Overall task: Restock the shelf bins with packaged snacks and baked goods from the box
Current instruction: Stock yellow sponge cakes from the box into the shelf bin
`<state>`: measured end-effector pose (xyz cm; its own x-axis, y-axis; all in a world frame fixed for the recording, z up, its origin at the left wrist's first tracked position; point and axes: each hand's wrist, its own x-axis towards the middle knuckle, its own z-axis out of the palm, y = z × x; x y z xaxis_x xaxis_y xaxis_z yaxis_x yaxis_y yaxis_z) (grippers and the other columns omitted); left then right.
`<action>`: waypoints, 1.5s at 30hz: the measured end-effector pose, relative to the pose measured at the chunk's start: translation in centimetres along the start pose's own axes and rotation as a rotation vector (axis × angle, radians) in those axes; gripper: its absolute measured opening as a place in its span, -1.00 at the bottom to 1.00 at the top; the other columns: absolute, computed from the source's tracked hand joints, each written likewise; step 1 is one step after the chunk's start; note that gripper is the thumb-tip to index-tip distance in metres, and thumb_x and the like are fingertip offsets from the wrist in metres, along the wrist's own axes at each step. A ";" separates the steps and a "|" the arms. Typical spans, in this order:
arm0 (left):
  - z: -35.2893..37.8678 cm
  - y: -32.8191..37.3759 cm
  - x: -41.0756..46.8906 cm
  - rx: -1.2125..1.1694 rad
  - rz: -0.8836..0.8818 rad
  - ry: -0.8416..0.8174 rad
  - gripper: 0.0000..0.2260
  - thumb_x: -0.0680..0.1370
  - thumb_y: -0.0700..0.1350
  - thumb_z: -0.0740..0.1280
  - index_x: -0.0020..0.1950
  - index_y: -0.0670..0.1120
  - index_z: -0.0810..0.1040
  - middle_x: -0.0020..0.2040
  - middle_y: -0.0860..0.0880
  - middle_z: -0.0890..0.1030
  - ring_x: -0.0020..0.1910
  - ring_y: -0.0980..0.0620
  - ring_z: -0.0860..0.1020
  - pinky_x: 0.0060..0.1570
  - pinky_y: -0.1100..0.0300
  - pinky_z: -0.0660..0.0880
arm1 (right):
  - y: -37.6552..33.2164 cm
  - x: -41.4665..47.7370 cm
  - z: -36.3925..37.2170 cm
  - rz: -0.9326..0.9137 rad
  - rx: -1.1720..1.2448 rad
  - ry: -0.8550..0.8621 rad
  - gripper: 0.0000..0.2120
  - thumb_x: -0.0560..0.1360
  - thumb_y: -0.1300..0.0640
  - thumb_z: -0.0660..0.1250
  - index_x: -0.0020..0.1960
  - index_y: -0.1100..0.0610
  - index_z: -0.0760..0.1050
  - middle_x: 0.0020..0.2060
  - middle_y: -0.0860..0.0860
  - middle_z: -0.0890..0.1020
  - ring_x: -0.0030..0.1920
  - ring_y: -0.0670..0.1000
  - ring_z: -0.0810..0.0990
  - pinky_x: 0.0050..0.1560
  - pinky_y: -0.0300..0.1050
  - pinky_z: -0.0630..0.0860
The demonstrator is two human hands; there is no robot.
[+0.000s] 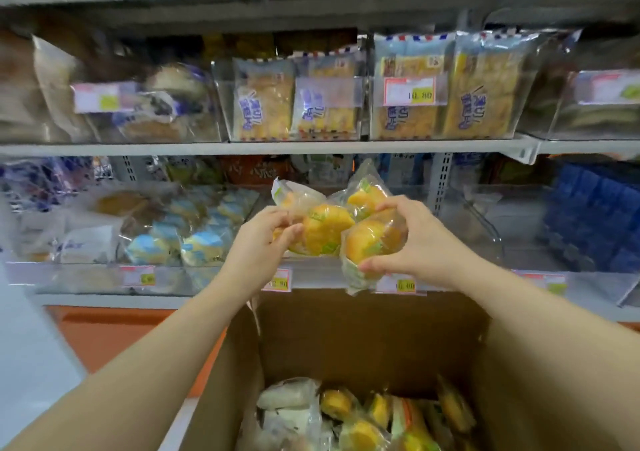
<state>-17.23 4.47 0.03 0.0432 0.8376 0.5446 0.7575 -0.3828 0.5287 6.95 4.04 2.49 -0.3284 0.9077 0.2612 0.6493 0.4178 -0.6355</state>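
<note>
Head view: you have both hands raised over the box, just in front of the lower shelf. Your left hand curls its fingers round the near side of a cluster of wrapped buns. Your right hand pinches another pack of the same cluster between thumb and fingers, and its loose wrapper end hangs below the palm. Gripping the slippery film from two sides looks like your way of keeping several packs together in one carry.

Just beyond and to the right of your right hand stands a clear bin, which is probably where this handful belongs; the placing looks not yet done. Left of your left hand, blue-and-white packs fill the neighbouring bin. Above both hands, flat pastry packs stand upright behind a price tag. Below your forearms, more buns lie in the box, so the restocking likely has some way to go.
</note>
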 end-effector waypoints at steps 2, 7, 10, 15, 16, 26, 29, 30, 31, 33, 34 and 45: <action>1.1 -1.5 1.5 -0.068 -0.062 0.031 -0.82 0.61 -0.11 0.25 0.10 -0.10 0.61 0.07 0.07 0.54 0.04 0.13 0.48 -0.06 0.45 0.33 | 0.7 3.2 1.7 0.022 0.069 -0.005 -0.25 0.18 -0.14 0.59 0.23 -0.20 0.26 0.25 -0.09 0.35 0.21 -0.05 0.41 0.21 -0.05 0.46; 4.0 -6.7 5.6 -0.249 -0.328 0.059 -0.83 0.62 -0.05 0.24 0.03 -0.09 0.58 0.01 -0.01 0.60 -0.05 0.11 0.55 -0.13 0.32 0.48 | 3.0 12.4 4.8 0.039 0.084 -0.059 -0.25 0.21 -0.13 0.58 0.25 -0.17 0.23 0.24 -0.09 0.38 0.22 -0.05 0.41 0.16 -0.16 0.41; 6.7 -9.8 7.8 -0.324 -0.478 -0.017 -0.83 0.60 0.00 0.28 0.00 -0.05 0.60 -0.04 -0.01 0.65 -0.05 0.04 0.60 0.01 0.08 0.55 | 5.2 17.0 5.5 0.059 -0.102 -0.213 -0.19 0.22 -0.21 0.55 0.33 -0.15 0.20 0.24 -0.15 0.35 0.22 -0.10 0.39 0.18 -0.23 0.36; 10.4 -12.2 10.5 -0.422 -0.548 -0.190 -0.81 0.63 -0.12 0.24 -0.10 -0.13 0.60 -0.20 -0.11 0.64 -0.25 0.05 0.64 -0.22 0.11 0.61 | 6.7 21.5 6.6 -0.061 -0.589 -0.363 -0.17 0.20 -0.29 0.49 0.35 -0.19 0.18 0.26 -0.11 0.43 0.16 -0.03 0.43 0.13 -0.09 0.44; 10.8 -12.2 11.0 -0.485 -0.562 -0.235 -0.82 0.64 -0.14 0.22 -0.09 -0.11 0.58 -0.21 -0.08 0.62 -0.29 0.11 0.63 -0.27 0.11 0.62 | 6.8 21.9 6.7 -0.098 -0.679 -0.378 -0.19 0.21 -0.30 0.48 0.35 -0.20 0.19 0.25 -0.09 0.43 0.18 -0.01 0.43 0.12 -0.08 0.43; 7.2 -12.6 12.9 -0.359 -0.564 -0.821 -0.82 0.62 -0.10 0.26 0.17 0.03 0.59 0.12 0.00 0.63 0.09 0.02 0.59 -0.07 0.06 0.62 | 6.8 19.9 4.8 -0.113 -0.677 -0.439 -0.42 0.31 -0.43 0.30 0.26 -0.23 0.43 0.34 -0.17 0.34 0.36 -0.08 0.27 0.45 -0.02 0.10; 6.8 -12.6 12.6 -0.135 -0.369 -0.906 -0.81 0.59 -0.06 0.27 0.18 0.06 0.56 0.03 0.12 0.63 0.03 0.17 0.56 0.07 0.28 0.52 | 6.7 18.8 5.4 -0.107 -0.596 -0.362 -0.57 0.38 -0.34 0.31 0.19 -0.20 0.48 0.14 -0.21 0.49 0.18 -0.11 0.45 0.31 -0.06 0.34; 6.8 -12.6 12.4 -0.099 -0.305 -0.928 -0.79 0.56 -0.05 0.29 0.18 0.06 0.56 0.04 0.12 0.64 0.05 0.17 0.57 0.17 0.22 0.49 | 6.5 18.4 5.7 -0.115 -0.590 -0.348 -0.60 0.41 -0.28 0.32 0.20 -0.19 0.48 0.13 -0.20 0.50 0.16 -0.12 0.46 0.30 -0.06 0.36; 6.7 -12.5 12.1 -0.074 -0.254 -0.946 -0.77 0.54 -0.04 0.28 0.19 0.05 0.56 0.07 0.10 0.63 0.08 0.14 0.57 0.22 0.14 0.46 | 6.3 18.0 6.1 -0.129 -0.608 -0.337 -0.64 0.45 -0.22 0.32 0.22 -0.17 0.48 0.14 -0.19 0.52 0.17 -0.11 0.47 0.32 -0.06 0.35; 6.3 -12.2 11.3 -0.007 -0.191 -0.980 -0.75 0.57 -0.06 0.26 0.24 0.04 0.50 0.13 0.06 0.61 0.11 0.08 0.55 0.24 0.09 0.44 | 5.7 17.0 7.0 -0.162 -0.677 -0.319 -0.69 0.52 -0.09 0.28 0.26 -0.13 0.46 0.19 -0.16 0.53 0.22 -0.12 0.47 0.44 -0.01 0.21; 6.2 -12.2 10.9 0.020 -0.168 -0.978 -0.74 0.59 -0.06 0.24 0.28 0.03 0.46 0.16 0.05 0.59 0.13 0.07 0.54 0.24 0.08 0.43 | 5.4 16.5 7.5 -0.170 -0.713 -0.317 -0.70 0.55 -0.05 0.26 0.27 -0.12 0.45 0.21 -0.15 0.53 0.24 -0.11 0.47 0.49 0.02 0.09; -0.6 -14.8 6.8 0.100 0.129 -0.326 -0.76 0.63 -0.06 0.19 0.26 0.14 0.48 0.10 0.27 0.47 0.13 0.27 0.46 0.11 0.37 0.40 | 0.6 15.7 8.9 -0.095 -0.755 -0.242 -0.70 0.56 -0.08 0.22 0.28 -0.10 0.46 0.17 -0.11 0.58 0.16 -0.06 0.53 0.27 -0.08 0.37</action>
<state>-28.56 15.66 -3.72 0.3359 0.8712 0.3580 0.7914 -0.4671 0.3942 -3.90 18.16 -0.22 -0.4896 0.8692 0.0692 0.8716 0.4854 0.0686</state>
